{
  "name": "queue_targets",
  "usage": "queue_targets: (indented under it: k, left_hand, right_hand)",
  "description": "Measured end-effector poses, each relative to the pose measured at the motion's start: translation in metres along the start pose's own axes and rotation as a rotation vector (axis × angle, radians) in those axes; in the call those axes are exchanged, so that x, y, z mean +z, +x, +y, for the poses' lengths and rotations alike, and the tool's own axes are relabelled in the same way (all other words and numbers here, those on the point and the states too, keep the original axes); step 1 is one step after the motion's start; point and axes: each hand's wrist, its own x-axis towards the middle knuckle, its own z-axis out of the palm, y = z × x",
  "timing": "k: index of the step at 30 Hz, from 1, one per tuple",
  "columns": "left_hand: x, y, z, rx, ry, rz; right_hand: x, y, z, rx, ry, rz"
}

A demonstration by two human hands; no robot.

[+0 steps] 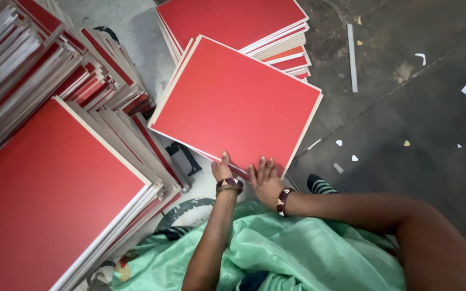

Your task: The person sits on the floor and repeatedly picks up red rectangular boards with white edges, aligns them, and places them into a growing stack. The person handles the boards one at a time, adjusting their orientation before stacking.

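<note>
A red rectangular board with pale edges point(235, 102) lies tilted on a small pile in front of me. My left hand point(222, 171) grips its near edge, thumb on top. Beside it, my right hand point(264, 180) rests on the same near edge with fingers spread over the red face. Both wrists wear dark bracelets. Green cloth point(276, 248) covers my lap below the hands.
A stack of red boards point(233, 19) lies behind the held one. A larger stack point(49, 188) fills the left, with fanned boards point(22, 59) leaning beyond it. Grey concrete floor point(416, 124) with scraps and a white strip point(353, 56) lies to the right.
</note>
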Motion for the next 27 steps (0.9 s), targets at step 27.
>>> queue_targets:
  k: [27]
  left_hand:
    - [0.006, -0.071, -0.017, -0.111, -0.289, -0.514]
  right_hand:
    - [-0.173, 0.002, 0.223, 0.480, 0.458, 0.522]
